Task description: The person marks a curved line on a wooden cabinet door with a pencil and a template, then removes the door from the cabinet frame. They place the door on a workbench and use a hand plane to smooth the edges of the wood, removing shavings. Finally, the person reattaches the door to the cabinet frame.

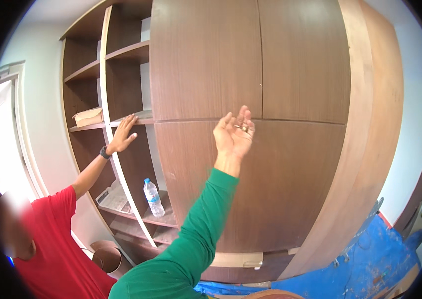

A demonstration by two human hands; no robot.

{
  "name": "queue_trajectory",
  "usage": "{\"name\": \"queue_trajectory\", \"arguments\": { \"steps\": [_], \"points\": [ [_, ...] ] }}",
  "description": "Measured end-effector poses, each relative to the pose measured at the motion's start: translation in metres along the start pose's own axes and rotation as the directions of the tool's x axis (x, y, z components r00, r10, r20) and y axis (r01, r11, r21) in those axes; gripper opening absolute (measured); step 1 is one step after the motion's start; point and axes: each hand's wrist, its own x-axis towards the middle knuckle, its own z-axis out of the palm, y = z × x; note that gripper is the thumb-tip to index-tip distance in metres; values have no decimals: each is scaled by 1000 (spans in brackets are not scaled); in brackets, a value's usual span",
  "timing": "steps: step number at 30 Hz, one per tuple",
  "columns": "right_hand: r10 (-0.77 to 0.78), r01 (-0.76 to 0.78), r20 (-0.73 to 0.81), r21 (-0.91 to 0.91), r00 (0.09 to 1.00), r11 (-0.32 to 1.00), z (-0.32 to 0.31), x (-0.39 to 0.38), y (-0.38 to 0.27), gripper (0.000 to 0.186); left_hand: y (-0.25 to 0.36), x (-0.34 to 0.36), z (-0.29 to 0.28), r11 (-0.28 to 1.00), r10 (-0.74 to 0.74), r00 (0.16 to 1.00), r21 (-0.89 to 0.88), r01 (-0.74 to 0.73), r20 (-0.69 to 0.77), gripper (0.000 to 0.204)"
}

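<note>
My left hand [234, 137], at the end of a green sleeve, is raised in front of the brown wood-grain cabinet doors [206, 65]. Its palm faces me, with the thumb apart and the fingers loosely bent. A small metallic ring [244, 128] shows among the fingers; I see nothing else in the hand. Whether the hand touches the door behind it, I cannot tell. Close by runs the horizontal gap between upper and lower doors. My right hand is out of view.
At left, a person in a red shirt [66, 239] rests a hand [121, 135] by the shelf's pale upright strip [105, 74]. The shelves hold a water bottle [153, 198], a small cardboard box [89, 117] and a tray [114, 199]. Blue sheeting [370, 249] covers floor at right.
</note>
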Motion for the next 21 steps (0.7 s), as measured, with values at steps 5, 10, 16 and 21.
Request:
{"name": "queue_trajectory", "arguments": {
  "steps": [5,10,16,21],
  "points": [
    [9,-7,42,-32,999,999,21,5,-4,22,16,-7,5,981,-132,991,-148,127,-28,11],
    [25,-25,63,-13,998,1000,19,-1,48,22,28,-27,5,984,-166,986,-71,166,9,18],
    [-80,59,66,267,995,962,-16,7,86,18,57,-96,32,978,-2,998,206,-10,58,19],
    [-158,127,80,298,984,946,-50,56,43,17,85,-152,39,781,363,914,477,-403,180,28]
  ]
}}
